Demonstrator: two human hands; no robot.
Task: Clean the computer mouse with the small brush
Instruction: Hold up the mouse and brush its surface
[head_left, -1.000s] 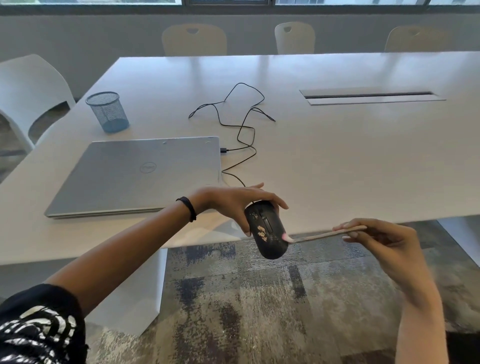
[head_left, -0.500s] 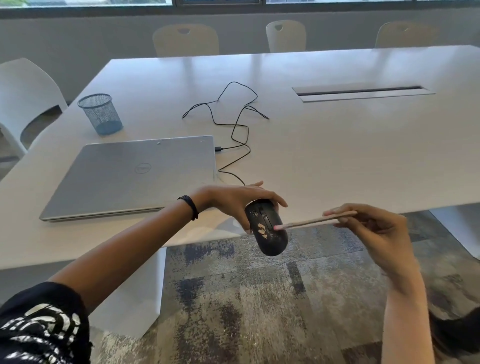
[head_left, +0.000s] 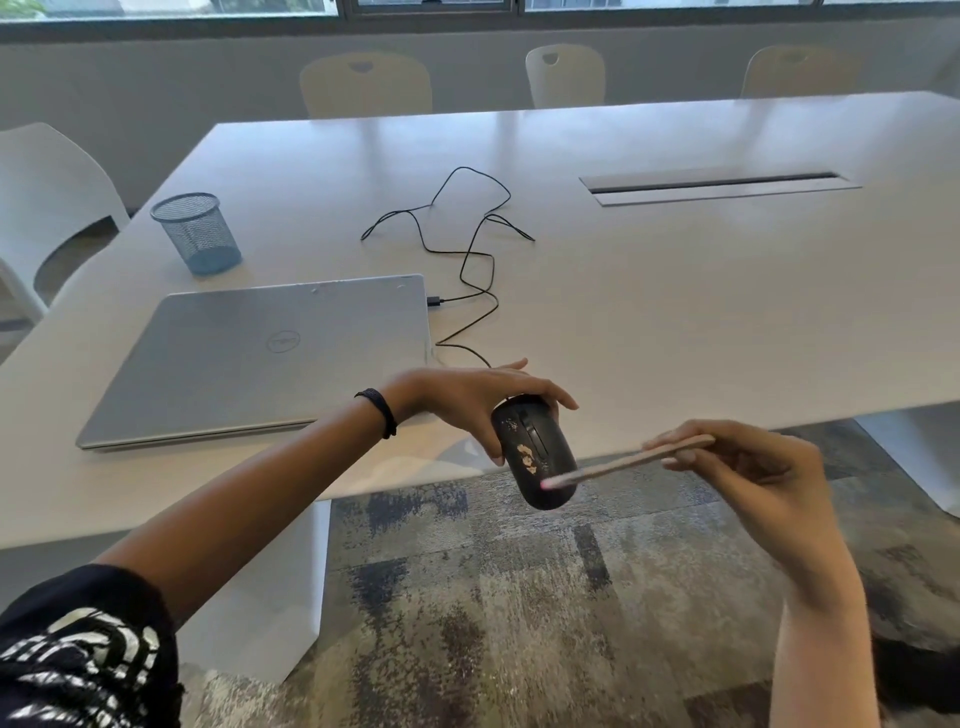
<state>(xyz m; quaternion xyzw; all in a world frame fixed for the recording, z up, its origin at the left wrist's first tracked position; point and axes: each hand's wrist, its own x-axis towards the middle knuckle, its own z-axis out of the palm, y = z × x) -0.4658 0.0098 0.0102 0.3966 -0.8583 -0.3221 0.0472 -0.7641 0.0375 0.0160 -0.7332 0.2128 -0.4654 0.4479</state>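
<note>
My left hand (head_left: 467, 400) grips a black computer mouse (head_left: 535, 457) from above and holds it tilted in the air at the table's near edge, its top facing me. Pale worn patches show beside its scroll wheel. Its black cable (head_left: 467, 265) runs back over the table to the laptop. My right hand (head_left: 753, 467) pinches the far end of a small, thin pale brush (head_left: 634, 462). The brush's pinkish tip touches the lower right part of the mouse's top.
A closed silver laptop (head_left: 260, 358) lies on the white table (head_left: 675, 322) left of the mouse. A blue mesh pen cup (head_left: 197, 234) stands behind it. A cable slot (head_left: 717, 184) is set in the table at the right. Chairs line the far side; patterned carpet lies below.
The brush tip went up to the middle of the mouse's top, then came back down toward its lower end. My left hand keeps the mouse in about the same place.
</note>
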